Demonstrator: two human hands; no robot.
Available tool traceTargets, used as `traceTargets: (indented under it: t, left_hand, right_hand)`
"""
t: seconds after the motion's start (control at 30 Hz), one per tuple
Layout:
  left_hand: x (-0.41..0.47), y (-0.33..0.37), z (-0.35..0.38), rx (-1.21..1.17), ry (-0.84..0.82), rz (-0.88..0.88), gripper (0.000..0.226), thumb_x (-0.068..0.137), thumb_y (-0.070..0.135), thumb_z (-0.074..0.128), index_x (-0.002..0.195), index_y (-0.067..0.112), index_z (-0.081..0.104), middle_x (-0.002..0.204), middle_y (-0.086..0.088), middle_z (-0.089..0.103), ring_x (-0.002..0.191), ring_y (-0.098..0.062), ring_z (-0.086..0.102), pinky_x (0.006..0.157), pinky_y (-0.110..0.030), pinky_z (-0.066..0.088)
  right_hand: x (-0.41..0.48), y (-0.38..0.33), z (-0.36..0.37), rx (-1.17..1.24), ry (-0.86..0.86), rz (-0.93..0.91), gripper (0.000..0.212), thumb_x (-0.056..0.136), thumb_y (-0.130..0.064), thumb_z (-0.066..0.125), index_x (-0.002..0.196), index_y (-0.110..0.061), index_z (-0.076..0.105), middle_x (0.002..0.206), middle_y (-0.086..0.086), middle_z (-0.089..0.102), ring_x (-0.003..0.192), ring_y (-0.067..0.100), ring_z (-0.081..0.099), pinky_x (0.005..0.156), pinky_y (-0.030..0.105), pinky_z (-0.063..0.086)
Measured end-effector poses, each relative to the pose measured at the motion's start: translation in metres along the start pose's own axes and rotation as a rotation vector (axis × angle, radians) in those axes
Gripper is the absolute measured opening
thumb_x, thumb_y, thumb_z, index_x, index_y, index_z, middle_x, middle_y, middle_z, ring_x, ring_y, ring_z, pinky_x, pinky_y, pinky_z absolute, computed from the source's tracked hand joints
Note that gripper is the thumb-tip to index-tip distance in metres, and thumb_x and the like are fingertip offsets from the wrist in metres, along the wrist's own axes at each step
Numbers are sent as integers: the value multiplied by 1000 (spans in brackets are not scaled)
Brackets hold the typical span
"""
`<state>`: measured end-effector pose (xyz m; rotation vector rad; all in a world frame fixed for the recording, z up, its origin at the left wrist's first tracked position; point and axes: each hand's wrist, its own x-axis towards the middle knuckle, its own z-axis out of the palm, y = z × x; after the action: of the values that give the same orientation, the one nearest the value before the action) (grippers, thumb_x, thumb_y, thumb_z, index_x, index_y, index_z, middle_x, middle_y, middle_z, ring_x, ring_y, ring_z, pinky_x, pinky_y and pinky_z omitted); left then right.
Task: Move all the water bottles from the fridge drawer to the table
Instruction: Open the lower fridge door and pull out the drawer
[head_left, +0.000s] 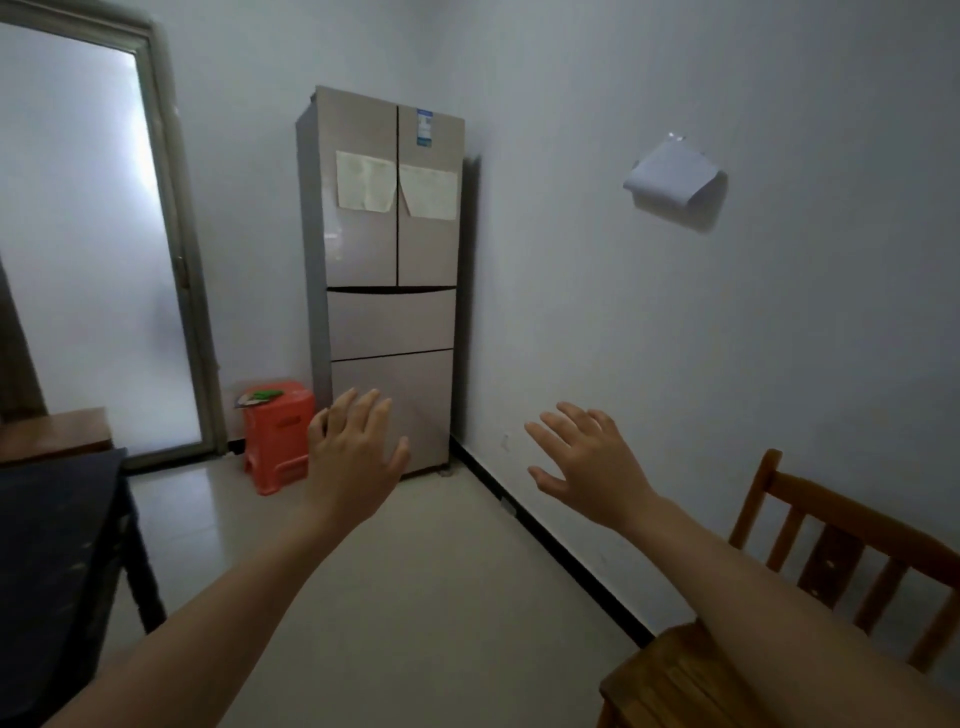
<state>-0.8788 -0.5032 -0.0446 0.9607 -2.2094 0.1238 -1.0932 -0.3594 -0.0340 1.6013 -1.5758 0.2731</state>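
Left hand (353, 457) and right hand (587, 462) reach forward, fingers spread, holding nothing. Beyond the left hand stands the glossy beige fridge (363, 249), both flat drawers (392, 322) closed, its blue-white label (424, 127) (print unreadable) high above. The dark table (52, 545) lies to that hand's left.

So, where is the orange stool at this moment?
In the head view the orange stool stands on the floor left of centre, just beside the fridge, between it and the frosted glass door.
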Motion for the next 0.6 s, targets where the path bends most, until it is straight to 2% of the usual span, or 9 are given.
traceTargets:
  t: [0.13, 0.3, 0.5, 0.6]
  left_hand:
    - [23, 12, 25, 31, 14, -74, 68, 79, 46, 26, 118, 0, 57, 128, -21, 54, 124, -38, 44, 98, -52, 33]
    - [44, 1, 46, 84, 13, -157, 67, 79, 46, 26, 118, 0, 56, 126, -20, 56, 122, -37, 46, 96, -52, 34]
    - [81, -49, 75, 134, 29, -206, 64, 79, 45, 29, 116, 1, 58, 123, -20, 58, 120, -36, 48, 97, -51, 36]
    - [108, -85, 96, 142, 22, -234, 67, 79, 46, 27, 117, 1, 57, 123, -20, 58, 122, -36, 47, 98, -50, 35]
  right_hand:
    - [16, 37, 33, 64, 10, -32, 48, 56, -34, 85, 96, -11, 72, 95, 8, 72, 92, 27, 68, 75, 41, 54]
    - [41, 47, 82, 176, -34, -34, 48, 55, -32, 86, 96, -10, 72, 95, 10, 72, 92, 28, 68, 74, 43, 54]
    - [94, 42, 150, 250, -62, -72, 52, 54, -29, 88, 99, -9, 72, 95, 13, 72, 90, 31, 69, 68, 44, 57]
    - [130, 37, 189, 276, -99, -84, 51, 61, -27, 84, 106, -7, 69, 101, 16, 70, 96, 34, 67, 72, 46, 56]
